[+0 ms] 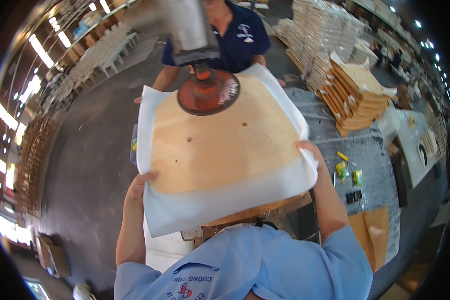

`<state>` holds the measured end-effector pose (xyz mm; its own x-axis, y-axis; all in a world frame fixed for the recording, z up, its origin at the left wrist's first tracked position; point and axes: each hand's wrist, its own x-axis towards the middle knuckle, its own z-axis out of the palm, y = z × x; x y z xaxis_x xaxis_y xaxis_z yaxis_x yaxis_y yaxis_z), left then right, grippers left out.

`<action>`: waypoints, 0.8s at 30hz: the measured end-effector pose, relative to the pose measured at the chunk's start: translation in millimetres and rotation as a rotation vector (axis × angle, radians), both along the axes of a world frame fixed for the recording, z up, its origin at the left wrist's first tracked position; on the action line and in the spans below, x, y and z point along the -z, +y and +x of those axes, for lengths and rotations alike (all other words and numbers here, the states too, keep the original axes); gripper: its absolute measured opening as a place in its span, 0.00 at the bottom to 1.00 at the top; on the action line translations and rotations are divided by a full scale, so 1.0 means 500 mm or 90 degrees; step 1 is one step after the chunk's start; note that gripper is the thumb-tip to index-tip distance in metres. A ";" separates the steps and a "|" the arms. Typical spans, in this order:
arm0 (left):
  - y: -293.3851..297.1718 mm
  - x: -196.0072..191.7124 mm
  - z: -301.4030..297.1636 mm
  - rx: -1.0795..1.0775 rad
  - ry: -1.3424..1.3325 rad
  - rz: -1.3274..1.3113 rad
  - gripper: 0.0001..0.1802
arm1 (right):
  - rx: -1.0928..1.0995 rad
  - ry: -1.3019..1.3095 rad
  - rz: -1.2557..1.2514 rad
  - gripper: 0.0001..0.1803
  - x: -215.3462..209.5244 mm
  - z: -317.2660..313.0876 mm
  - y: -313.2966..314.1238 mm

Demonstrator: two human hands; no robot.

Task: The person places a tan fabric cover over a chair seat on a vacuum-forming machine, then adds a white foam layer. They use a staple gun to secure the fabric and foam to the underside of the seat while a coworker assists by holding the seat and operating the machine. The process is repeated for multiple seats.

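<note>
We've got our left hand (137, 187) and right hand (309, 150) each in a closed grip on the plywood seat panel (215, 145) and its white foam sheet (225, 200), right under the round orange press pad (208, 92).

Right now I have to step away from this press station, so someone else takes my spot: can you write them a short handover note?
Left hand: grips the near left edge of the white sheet, fingers curled over onto the plywood seat panel.
Right hand: holds the sheet's right edge against the panel.
Things: the round orange press pad sits on the panel's far end. A co-worker in a dark blue shirt stands opposite. Stacked panels lie on the table to the right.
Done: panel lies on the sheet, under the pad.
Left: sheet edges look loose, not yet fixed down.
</note>
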<state>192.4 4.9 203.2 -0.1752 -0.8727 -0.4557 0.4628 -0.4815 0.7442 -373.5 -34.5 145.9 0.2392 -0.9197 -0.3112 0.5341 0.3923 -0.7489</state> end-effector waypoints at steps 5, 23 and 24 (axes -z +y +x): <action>-0.006 -0.001 0.019 -0.071 0.024 -0.014 0.30 | 0.029 -0.046 0.053 0.28 -0.037 0.054 -0.050; 0.072 0.195 -0.054 -0.070 -0.057 0.128 0.34 | -0.041 0.238 0.049 0.43 0.070 0.024 0.033; 0.076 0.203 -0.054 -0.062 -0.073 0.133 0.35 | -0.035 0.260 0.048 0.42 0.081 0.023 0.044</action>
